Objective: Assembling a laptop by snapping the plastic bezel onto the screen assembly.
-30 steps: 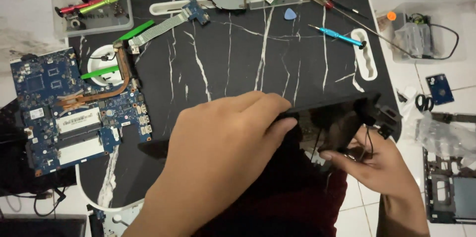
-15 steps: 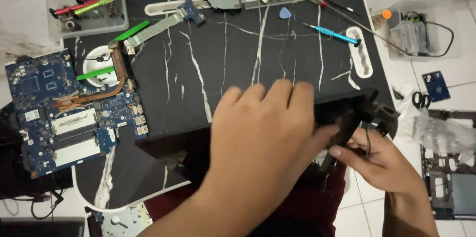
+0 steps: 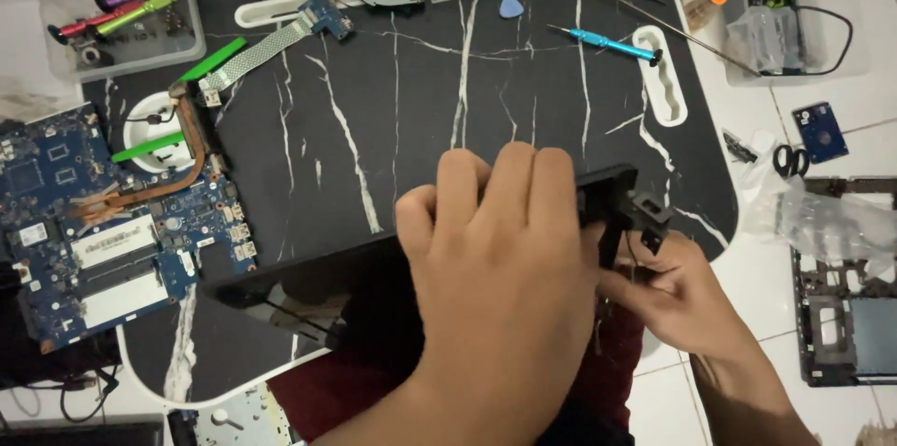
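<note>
Far left we've got the blue circuit board with copper heat pipe, then our left hand flat over the black plastic laptop panel, fingers together, hiding its middle; right hand pinches its black corner bracket

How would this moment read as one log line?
left hand: grips black laptop panel | right hand: at panel's hinge corner | motherboard: left of table
</note>
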